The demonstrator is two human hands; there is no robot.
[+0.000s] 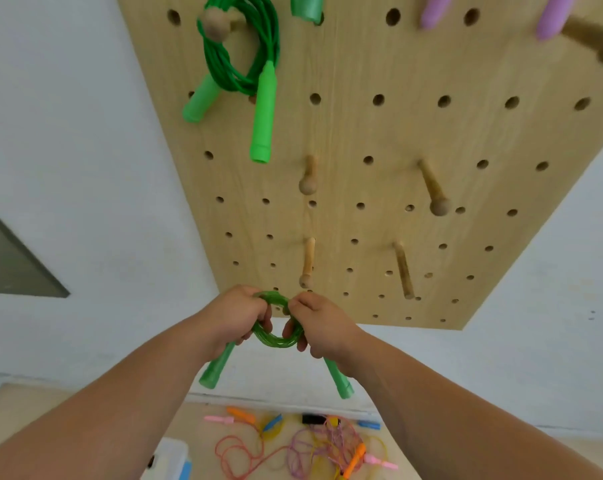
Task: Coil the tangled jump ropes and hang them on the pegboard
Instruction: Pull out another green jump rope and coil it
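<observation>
Left hand (236,315), right hand (319,323) – fingers curled round small green coil (277,339), handles dangling, near a bare peg (307,263) | floor: tangled ropes (314,448) left to sort | pegboard (362,133), high up: one green rope (241,46) hung – early going, I judge.

- I read this as a plain indoor room used for storing play or sports gear. Whether it is a home or a gym, I cannot tell.
- Beyond my left hand (236,315) and right hand (322,323), which grip a coiled rope (277,340), a wooden pegboard (362,133) with wooden pegs (307,185) is mounted on a white wall (85,150).
- High above the hands, a green jump rope (263,112) hangs coiled on a peg, with purple handles (435,12) up to the right.
- Below the hands, tangled ropes (328,441) lie on a pale wooden floor (23,403), with a plastic box (170,455) to their left.
</observation>
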